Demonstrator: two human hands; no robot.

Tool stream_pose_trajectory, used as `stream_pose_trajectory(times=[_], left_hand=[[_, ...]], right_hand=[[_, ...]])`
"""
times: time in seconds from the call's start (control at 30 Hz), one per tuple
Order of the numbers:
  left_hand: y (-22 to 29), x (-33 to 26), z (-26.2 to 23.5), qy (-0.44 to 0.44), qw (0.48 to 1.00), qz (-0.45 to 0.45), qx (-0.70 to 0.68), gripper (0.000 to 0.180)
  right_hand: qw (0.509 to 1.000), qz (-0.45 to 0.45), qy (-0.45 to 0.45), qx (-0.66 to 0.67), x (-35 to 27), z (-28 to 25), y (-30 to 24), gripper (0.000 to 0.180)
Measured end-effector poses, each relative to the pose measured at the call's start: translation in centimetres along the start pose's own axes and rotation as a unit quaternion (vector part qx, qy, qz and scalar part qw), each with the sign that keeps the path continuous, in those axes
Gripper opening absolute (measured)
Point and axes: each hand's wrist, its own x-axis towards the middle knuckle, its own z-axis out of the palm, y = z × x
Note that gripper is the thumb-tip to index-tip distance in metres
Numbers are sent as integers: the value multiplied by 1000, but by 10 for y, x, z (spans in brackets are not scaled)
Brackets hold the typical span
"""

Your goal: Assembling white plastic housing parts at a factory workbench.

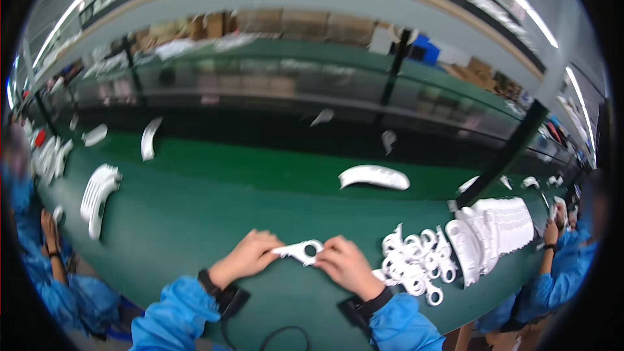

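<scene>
Between my two hands, above the green table, is a white plastic part (299, 251) with a round ring at one end and a tapered arm. My left hand (252, 255) pinches the narrow end. My right hand (343, 262) grips the ring end, its fingers at the ring's right edge. Just right of my right hand lies a pile of similar white ringed parts (416, 260). Both wrists wear dark bands over blue sleeves, with a small black box by each wrist.
Stacked curved white shells (494, 231) stand right of the pile. One curved white shell (375, 177) lies ahead, another nested stack (99, 195) at left. A dark post (504, 156) rises at right. Co-workers in blue sleeves sit at left (55, 273) and right (559, 266). A black cable (286, 329) lies near me.
</scene>
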Motion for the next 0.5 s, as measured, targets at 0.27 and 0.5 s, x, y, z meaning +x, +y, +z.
stream_pose_trajectory(times=[0.27, 0.5], left_hand=[[64, 21, -40, -40, 990, -75, -110, 22], [192, 188, -226, 437, 864, 241, 64, 40]], right_hand=[[990, -108, -14, -85, 3, -18, -10, 22], [979, 26, 174, -102, -3, -71, -24, 31]])
